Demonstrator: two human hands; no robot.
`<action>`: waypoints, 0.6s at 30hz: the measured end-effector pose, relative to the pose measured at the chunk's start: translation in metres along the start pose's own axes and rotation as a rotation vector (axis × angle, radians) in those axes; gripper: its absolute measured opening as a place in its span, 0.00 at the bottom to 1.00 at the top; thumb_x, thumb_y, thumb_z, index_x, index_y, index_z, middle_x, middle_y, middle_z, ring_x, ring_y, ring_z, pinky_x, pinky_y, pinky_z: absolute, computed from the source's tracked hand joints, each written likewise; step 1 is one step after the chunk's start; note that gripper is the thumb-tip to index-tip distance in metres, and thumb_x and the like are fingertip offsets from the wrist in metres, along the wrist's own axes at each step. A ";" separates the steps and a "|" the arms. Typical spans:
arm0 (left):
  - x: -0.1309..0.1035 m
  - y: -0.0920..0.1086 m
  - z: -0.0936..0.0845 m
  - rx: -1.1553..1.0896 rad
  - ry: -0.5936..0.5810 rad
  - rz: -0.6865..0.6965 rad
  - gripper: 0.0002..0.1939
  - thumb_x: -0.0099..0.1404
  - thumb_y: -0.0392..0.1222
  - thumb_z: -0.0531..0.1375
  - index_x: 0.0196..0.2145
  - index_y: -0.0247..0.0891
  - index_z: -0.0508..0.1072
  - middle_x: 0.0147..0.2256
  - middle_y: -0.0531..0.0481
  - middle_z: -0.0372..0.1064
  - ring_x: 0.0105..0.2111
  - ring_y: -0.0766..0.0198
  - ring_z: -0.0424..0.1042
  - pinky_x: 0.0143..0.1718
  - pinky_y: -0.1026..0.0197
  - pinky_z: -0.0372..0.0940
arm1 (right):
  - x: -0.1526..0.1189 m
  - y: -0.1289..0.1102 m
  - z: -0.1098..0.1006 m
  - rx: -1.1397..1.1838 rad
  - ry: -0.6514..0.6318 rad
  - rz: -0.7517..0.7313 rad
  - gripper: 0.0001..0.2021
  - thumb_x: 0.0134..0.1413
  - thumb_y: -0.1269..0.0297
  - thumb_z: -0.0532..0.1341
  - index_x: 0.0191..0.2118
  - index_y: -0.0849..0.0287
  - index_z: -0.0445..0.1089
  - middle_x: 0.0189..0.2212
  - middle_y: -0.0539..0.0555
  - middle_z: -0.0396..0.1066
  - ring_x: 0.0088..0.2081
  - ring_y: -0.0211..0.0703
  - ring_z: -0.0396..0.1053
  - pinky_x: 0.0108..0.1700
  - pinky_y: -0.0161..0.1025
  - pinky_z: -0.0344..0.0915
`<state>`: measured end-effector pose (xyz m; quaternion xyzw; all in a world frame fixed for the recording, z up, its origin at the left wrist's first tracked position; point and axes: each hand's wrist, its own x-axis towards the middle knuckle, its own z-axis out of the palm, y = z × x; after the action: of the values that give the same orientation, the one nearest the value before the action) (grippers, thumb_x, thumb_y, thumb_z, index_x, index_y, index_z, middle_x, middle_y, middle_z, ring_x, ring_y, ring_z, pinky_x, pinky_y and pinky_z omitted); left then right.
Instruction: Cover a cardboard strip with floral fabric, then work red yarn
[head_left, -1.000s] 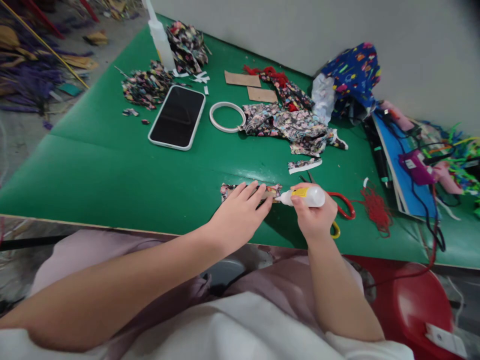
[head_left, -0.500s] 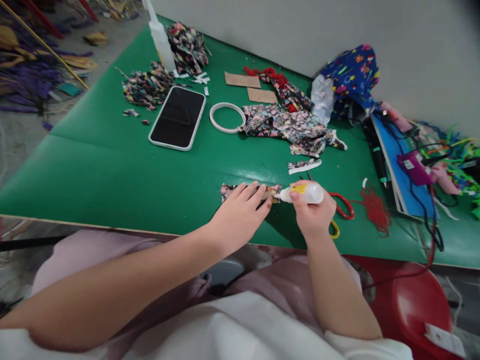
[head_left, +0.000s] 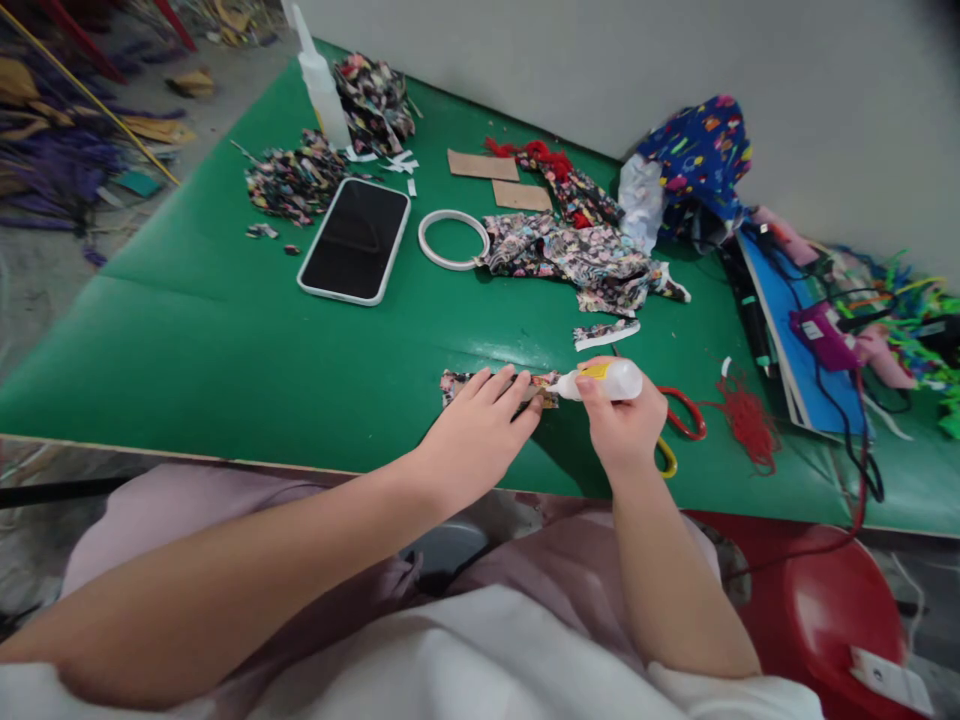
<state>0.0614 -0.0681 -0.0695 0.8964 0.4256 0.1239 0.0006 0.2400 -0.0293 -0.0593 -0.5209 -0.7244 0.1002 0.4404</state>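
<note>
Near the front of the green table (head_left: 225, 360), a small strip of floral fabric (head_left: 454, 386) lies flat, with a brown piece on top of it. My left hand (head_left: 480, 430) rests over the strip, fingers stretched out and pressing it down, covering its middle. In my right hand (head_left: 626, 425) is a white glue bottle (head_left: 619, 380) with a yellow label, tipped on its side. Its nozzle points left and meets the strip's right end, close to my left fingertips. Scissors with red and yellow handles (head_left: 684, 415) lie partly hidden behind my right hand.
A phone (head_left: 356, 240), a white ring (head_left: 454, 265) and crumpled floral fabric (head_left: 585, 255) lie farther back. At the back left stands another bottle (head_left: 324, 100) beside fabric scraps (head_left: 296, 178). Red threads (head_left: 752, 425) and a blue folder (head_left: 814, 345) are at the right.
The nozzle stays at the strip's right end, and both hands keep nearly the same position. The whole view has shifted very slightly.
</note>
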 end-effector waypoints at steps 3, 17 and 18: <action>0.000 0.000 0.000 0.001 -0.005 0.001 0.19 0.65 0.34 0.49 0.53 0.33 0.65 0.55 0.37 0.61 0.55 0.50 0.60 0.54 0.47 0.56 | 0.001 0.000 0.001 0.000 0.010 0.019 0.08 0.49 0.58 0.62 0.29 0.58 0.70 0.25 0.50 0.74 0.27 0.40 0.72 0.30 0.37 0.69; 0.000 0.001 -0.003 -0.002 0.002 -0.006 0.19 0.65 0.34 0.48 0.52 0.33 0.66 0.54 0.38 0.62 0.54 0.50 0.61 0.54 0.48 0.57 | 0.005 0.004 0.008 0.026 0.050 0.055 0.08 0.49 0.58 0.61 0.30 0.58 0.70 0.25 0.51 0.74 0.28 0.40 0.71 0.33 0.38 0.68; 0.000 0.001 -0.003 -0.004 0.003 -0.007 0.18 0.65 0.34 0.48 0.52 0.33 0.66 0.54 0.37 0.62 0.54 0.50 0.61 0.54 0.48 0.57 | 0.005 0.004 0.009 0.017 0.049 0.057 0.08 0.49 0.58 0.61 0.29 0.58 0.70 0.25 0.51 0.74 0.28 0.41 0.71 0.33 0.39 0.68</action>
<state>0.0616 -0.0685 -0.0666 0.8948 0.4283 0.1263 0.0019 0.2357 -0.0204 -0.0637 -0.5399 -0.6972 0.1061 0.4596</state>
